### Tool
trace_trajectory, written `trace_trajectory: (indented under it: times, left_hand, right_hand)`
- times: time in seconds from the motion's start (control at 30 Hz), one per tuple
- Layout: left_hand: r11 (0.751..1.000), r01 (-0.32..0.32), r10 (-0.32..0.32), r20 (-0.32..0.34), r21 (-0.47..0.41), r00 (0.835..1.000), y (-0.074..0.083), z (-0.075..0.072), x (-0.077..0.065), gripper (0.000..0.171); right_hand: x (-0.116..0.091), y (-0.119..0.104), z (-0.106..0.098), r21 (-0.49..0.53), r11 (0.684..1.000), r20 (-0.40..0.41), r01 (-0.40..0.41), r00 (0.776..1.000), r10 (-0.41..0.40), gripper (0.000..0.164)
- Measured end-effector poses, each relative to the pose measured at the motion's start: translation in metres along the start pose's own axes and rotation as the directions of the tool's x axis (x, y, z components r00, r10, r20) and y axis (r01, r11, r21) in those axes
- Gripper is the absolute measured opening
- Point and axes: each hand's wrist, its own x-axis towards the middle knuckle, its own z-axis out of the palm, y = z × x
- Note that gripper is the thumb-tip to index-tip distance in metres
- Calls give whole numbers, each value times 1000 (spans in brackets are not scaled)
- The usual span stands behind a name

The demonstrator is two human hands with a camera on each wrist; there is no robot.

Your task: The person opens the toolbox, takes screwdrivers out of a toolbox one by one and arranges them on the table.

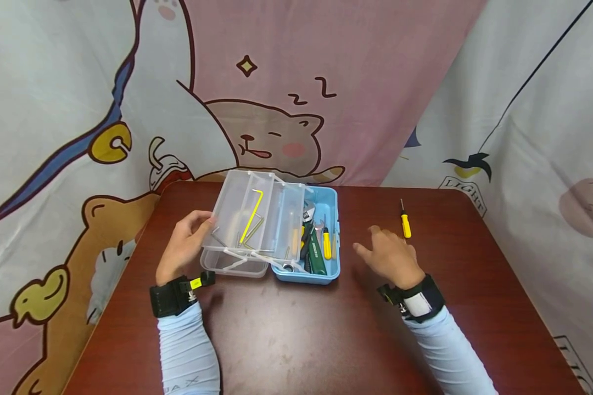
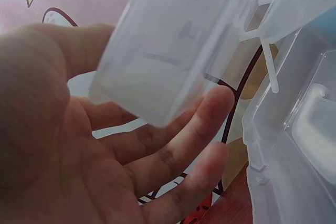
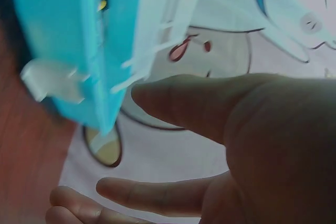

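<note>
My left hand (image 1: 186, 245) holds the left edge of a translucent plastic tray (image 2: 157, 51), thumb on one side and fingers on the other. In the tray lie a yellow hex key (image 1: 251, 216) and several metal ones. White link arms join this tray to a blue toolbox (image 1: 306, 277), whose clear lid (image 1: 234, 266) lies folded out to the left, partly beneath the tray. Inside the box are a green-handled tool (image 1: 317, 255), a yellow screwdriver (image 1: 326, 244) and an adjustable wrench (image 1: 308, 211). Right of the box, my right hand (image 1: 392, 258) hovers with nothing in it, thumb and fingers apart.
Another yellow screwdriver (image 1: 406, 224) lies on the brown table (image 1: 277, 340), just beyond the right hand. A patterned cloth (image 1: 375, 71) hangs behind the table's back edge. A white latch (image 3: 55, 81) sticks out from the box's side.
</note>
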Motion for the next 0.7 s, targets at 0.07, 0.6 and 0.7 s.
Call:
trace_trajectory:
  times: [0.07, 0.6, 0.7]
  left_hand:
    - [1000, 3, -3, 0, 0, 1000, 0, 0, 0, 55]
    - [1000, -4, 4, 4, 22, 1000, -1, -1, 2, 54]
    - [1000, 3, -3, 11, 24, 1000, -1, -1, 2, 55]
  right_hand:
    - [-1, -9, -1, 19, 1000, -13, 20, 1000, -19, 69]
    - [41, -75, 3, 58, 988, 40, 145, 988, -147, 51]
    - [52, -86, 10, -22, 987, 64, 160, 985, -158, 35]
